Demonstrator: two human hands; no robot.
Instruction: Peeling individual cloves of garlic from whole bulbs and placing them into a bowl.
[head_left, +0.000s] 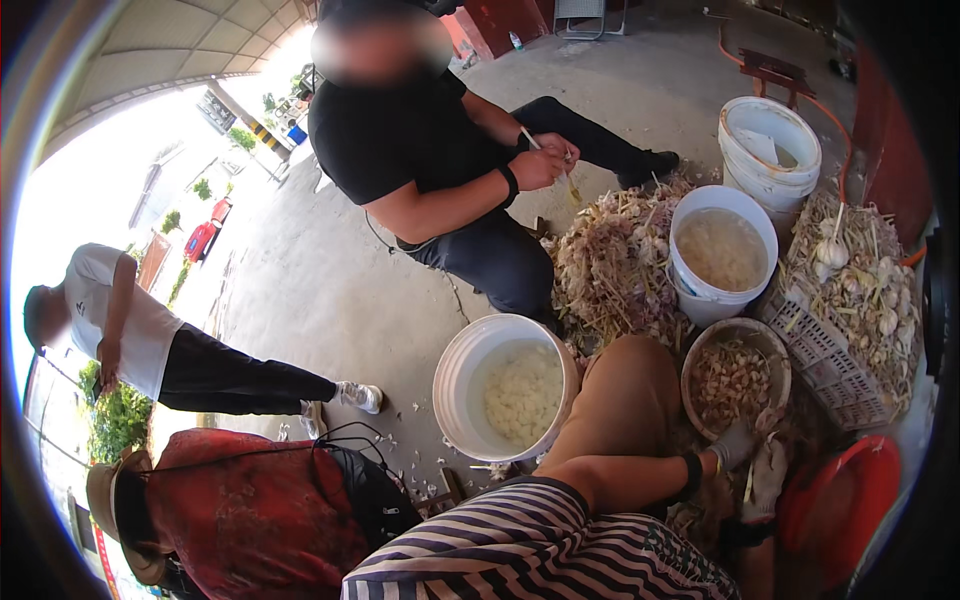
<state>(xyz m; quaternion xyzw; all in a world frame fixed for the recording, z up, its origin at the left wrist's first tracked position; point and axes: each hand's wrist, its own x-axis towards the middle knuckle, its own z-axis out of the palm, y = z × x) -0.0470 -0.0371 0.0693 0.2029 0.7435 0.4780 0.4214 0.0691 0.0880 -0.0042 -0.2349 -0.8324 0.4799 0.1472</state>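
Note:
My left hand (732, 447), in a light work glove with a black band at the wrist, is at the lower rim of a round tub (694, 417) of reddish garlic cloves (729, 379). Close beside it on the right is my right hand (766, 480), in a pale knitted glove, fingers bent. A pale stalk (748, 482) shows between the hands, and dry garlic husks (768, 421) lie just above them. The fingers are partly hidden, so what each grips is unclear.
A white bucket (450, 390) holds peeled cloves in water. Another (681, 281) holds cloudy water. Garlic fills a plastic crate (825, 367); a red basin (874, 480) is at right. A co-worker (420, 142) handles garlic by a heap (615, 255). Two more people are at left.

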